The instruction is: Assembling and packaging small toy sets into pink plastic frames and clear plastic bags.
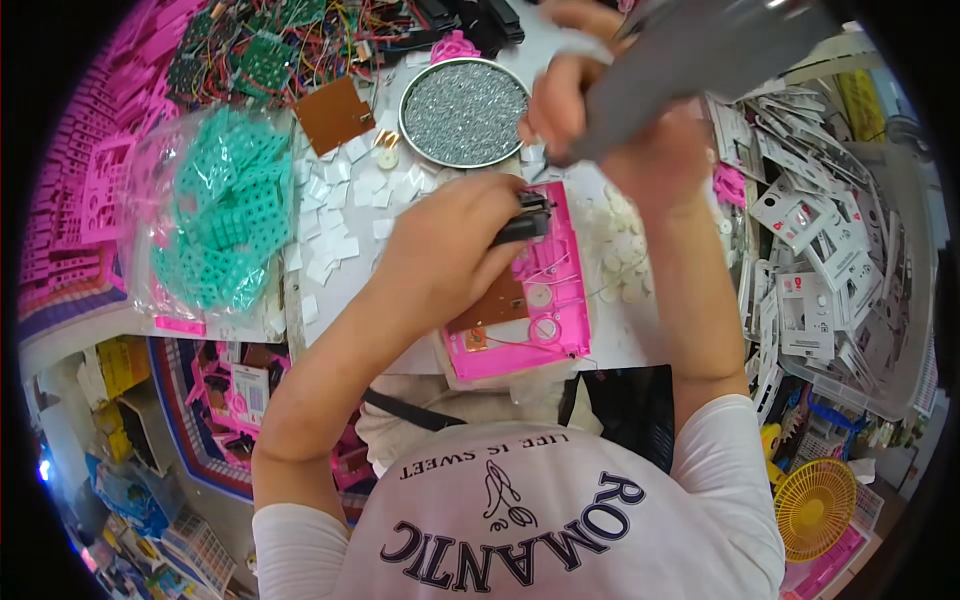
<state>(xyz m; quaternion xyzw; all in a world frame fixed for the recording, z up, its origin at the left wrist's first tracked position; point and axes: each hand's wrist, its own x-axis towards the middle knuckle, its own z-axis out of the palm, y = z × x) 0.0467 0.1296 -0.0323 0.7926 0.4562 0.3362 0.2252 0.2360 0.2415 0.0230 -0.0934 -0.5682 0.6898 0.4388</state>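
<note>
A pink plastic casing (558, 355) lies on the worktable in front of me, with a brown circuit board (500, 303) and thin wires inside it. My left hand (450, 240) is closed over the casing's upper left part, its fingers on a black plastic part (525, 222). Raised above the table to the right, my right hand (625, 135) is wrapped round a long dark grey tool (690, 75). Motion smears the tool, and its exact kind does not show. Just beyond the casing is a round metal dish (465, 112) full of small silvery screws.
White square pieces (330, 220) lie scattered left of the casing; pale round pieces (625, 250) lie right. A clear bag of teal button pads (220, 210) and a brown board (335, 115) are farther left. Wired green boards (265, 60) are heaped behind. A bin of white panels (815, 270) stands right.
</note>
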